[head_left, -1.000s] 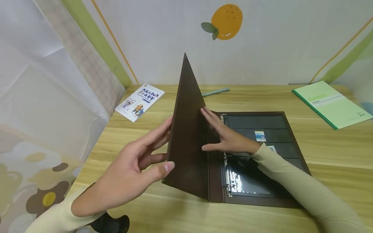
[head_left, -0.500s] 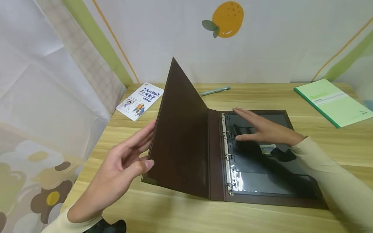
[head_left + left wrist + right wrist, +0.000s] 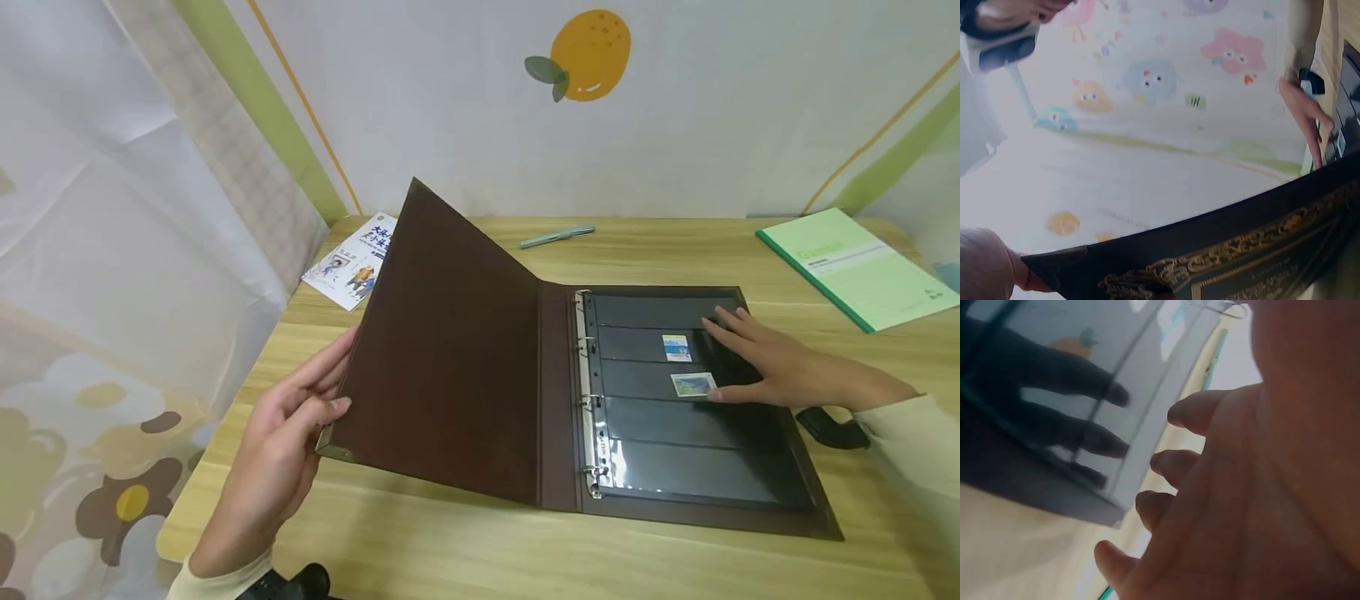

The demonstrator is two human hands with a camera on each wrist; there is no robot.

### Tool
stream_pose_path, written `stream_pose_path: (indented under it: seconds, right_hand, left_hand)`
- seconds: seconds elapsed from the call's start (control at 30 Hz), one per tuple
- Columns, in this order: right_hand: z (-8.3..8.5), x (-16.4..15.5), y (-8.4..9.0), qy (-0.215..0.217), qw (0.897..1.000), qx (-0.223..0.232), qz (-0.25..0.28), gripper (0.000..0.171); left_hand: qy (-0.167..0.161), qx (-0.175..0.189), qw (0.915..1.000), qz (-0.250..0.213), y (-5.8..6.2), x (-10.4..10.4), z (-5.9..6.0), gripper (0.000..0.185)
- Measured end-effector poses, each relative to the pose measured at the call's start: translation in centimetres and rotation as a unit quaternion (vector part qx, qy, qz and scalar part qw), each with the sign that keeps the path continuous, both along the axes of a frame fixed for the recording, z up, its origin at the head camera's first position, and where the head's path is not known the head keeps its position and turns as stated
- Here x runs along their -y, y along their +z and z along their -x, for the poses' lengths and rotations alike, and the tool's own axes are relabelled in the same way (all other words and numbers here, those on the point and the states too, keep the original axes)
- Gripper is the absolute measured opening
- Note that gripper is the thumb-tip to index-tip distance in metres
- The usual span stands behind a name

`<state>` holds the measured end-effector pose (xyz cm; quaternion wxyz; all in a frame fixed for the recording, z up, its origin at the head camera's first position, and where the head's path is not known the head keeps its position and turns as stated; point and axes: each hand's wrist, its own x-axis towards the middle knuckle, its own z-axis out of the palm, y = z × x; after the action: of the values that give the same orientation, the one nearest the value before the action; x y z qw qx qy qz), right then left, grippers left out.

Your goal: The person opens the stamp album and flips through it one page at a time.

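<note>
A brown ring binder (image 3: 555, 400) lies open on a wooden counter (image 3: 480, 550), its front cover (image 3: 442, 367) raised at a slant on the left. The left hand (image 3: 288, 433) holds that cover by its outer edge near the brass-tipped lower corner, thumb on the inner face and fingers behind it; the left wrist view shows the cover's gilt-patterned outer face (image 3: 1241, 262) with a fingertip at its corner. The right hand (image 3: 776, 367) rests flat, fingers straight and together, on the dark pocketed page (image 3: 675, 433) at its right side, grip slack and holding nothing. Two small stamps (image 3: 677, 348) sit in the page's upper pockets, one just left of the fingertips, the other (image 3: 693, 384) touching or nearly touching the thumb. Metal rings (image 3: 588, 400) run along the spine. Beyond the binder, a teal pen (image 3: 557, 237) lies near the wall, a booklet (image 3: 352, 262) sits partly hidden behind the cover at far left, and a green notebook (image 3: 855, 267) lies at far right. An orange fruit motif (image 3: 588, 55) decorates the wall.
</note>
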<state>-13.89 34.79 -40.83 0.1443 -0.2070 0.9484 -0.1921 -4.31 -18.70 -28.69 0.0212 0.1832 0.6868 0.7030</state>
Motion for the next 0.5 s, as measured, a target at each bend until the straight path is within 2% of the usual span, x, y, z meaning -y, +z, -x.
stream_pose_path:
  seconds: [0.2, 0.33, 0.5]
  right_hand:
    - [-0.5, -0.9, -1.0, -0.020, 0.999, 0.011, -0.022, 0.111]
    - [-0.6, -1.3, -1.4, -0.028, 0.999, 0.025, -0.016, 0.114]
    - [-0.8, -1.7, -1.6, -0.044, 0.998, 0.039, 0.003, 0.115]
  left_hand:
    - [0.035, 0.048, 0.9981, -0.017, -1.4, 0.8, 0.6, 0.052]
    - [0.053, 0.081, 0.9946, -0.038, -2.1, 1.3, 1.0, 0.051]
    - [0.062, 0.100, 0.9916, -0.055, -3.0, 2.0, 1.6, 0.051]
